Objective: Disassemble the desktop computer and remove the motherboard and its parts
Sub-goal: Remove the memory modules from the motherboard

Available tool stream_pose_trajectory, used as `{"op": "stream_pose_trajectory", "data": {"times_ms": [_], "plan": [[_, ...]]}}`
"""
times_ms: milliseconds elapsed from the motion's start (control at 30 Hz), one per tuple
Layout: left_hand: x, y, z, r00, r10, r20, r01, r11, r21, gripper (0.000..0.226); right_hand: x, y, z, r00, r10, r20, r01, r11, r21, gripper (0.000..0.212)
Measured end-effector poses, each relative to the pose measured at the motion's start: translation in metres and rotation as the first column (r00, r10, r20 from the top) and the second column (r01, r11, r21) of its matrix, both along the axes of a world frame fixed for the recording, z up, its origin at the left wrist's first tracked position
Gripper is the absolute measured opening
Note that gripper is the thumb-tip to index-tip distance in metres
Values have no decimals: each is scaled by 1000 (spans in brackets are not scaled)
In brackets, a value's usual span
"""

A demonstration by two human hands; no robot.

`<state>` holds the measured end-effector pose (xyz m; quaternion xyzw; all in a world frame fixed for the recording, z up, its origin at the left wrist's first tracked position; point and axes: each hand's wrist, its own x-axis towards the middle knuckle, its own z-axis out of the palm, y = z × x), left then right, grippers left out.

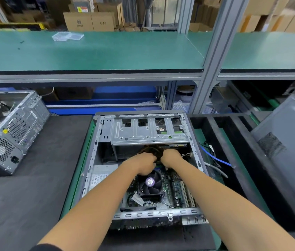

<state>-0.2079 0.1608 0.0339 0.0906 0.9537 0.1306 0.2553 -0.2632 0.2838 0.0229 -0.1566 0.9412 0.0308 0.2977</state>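
An open desktop case [96,160] lies on its side in front of me. Inside it, the green motherboard [168,189] carries a black CPU fan [149,183] with a purple label. A silver drive cage [148,131] fills the far end, and a grey power supply [103,175] sits at the left. Both hands reach deep into the case just beyond the fan. My left hand [143,164] and my right hand [171,157] are curled close together over a bundle of dark cables [150,149]. The fingers hide what each hand holds.
A second grey computer case [12,134] stands at the left on the black mat [25,187]. A grey side panel [291,151] leans at the right beside a black foam tray [233,142] with blue and grey cables [217,159]. A green shelf [107,51] runs overhead.
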Motion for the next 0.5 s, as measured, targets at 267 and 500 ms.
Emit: {"op": "stream_pose_trajectory", "data": {"times_ms": [267, 500], "plan": [[-4, -3, -10, 999, 33, 20, -34, 999, 5, 26, -9, -7, -16, 993, -115, 28, 117, 988, -96, 34], [-4, 1, -9, 992, 38, -117, -52, 991, -121, 30, -10, -13, -21, 985, -174, -6, 172, 977, -127, 33]]}}
